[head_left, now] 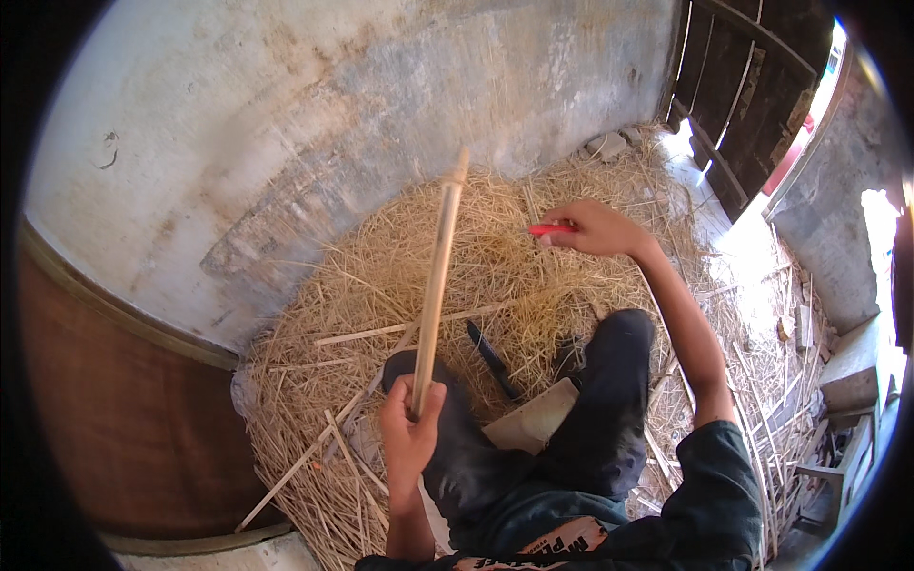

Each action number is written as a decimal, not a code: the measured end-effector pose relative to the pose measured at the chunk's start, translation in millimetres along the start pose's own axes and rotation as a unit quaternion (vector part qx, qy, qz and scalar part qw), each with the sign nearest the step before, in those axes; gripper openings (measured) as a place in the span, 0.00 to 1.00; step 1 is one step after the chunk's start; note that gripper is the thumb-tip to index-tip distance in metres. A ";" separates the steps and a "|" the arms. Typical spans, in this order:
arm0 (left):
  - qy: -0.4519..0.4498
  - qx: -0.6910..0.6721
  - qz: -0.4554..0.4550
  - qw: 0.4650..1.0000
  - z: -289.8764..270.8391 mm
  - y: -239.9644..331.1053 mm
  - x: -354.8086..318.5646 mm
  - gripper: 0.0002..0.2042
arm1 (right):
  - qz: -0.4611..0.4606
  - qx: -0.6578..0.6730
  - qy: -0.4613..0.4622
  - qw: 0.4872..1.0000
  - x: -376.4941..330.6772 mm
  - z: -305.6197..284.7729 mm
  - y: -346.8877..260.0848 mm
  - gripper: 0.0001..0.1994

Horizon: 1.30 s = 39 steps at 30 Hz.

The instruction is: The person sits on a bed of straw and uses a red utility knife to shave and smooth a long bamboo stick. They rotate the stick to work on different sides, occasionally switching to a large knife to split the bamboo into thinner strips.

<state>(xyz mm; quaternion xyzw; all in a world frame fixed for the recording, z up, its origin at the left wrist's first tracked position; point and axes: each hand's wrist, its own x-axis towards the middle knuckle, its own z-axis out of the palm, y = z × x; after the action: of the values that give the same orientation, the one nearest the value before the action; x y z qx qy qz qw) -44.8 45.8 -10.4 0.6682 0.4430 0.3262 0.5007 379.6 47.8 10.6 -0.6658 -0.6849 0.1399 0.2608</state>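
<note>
My left hand (407,433) is wrapped round the lower end of a bamboo pole (440,271), which points up and away, tilted slightly right. A raised joint shows near its far tip. Off to the right, my right hand (598,229) is closed on a slim red object (552,228) whose kind I cannot make out. The red object is apart from the pole and points left above the straw. Between my legs lies a long, dark, blade-shaped object (491,359).
Straw and thin shavings (381,276) cover the floor around my legs. A stained plaster wall (381,114) rises ahead. On the left is a brown panel (124,400); at the far right stands a dark wooden plank door (743,95). Loose strips (309,466) lie by my left side.
</note>
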 end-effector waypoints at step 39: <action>-0.169 -0.263 -0.149 0.938 -7.5 -11.6 34.3 0.14 | 0.490 0.111 -0.177 0.846 -71.2 495.9 44.3 0.29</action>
<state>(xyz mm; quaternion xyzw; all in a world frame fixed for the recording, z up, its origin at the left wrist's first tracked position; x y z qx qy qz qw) -40.9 81.4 -19.6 0.4844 0.3451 0.2346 0.7689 145.5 58.1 -434.5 -0.8454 -0.2836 0.4403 0.1044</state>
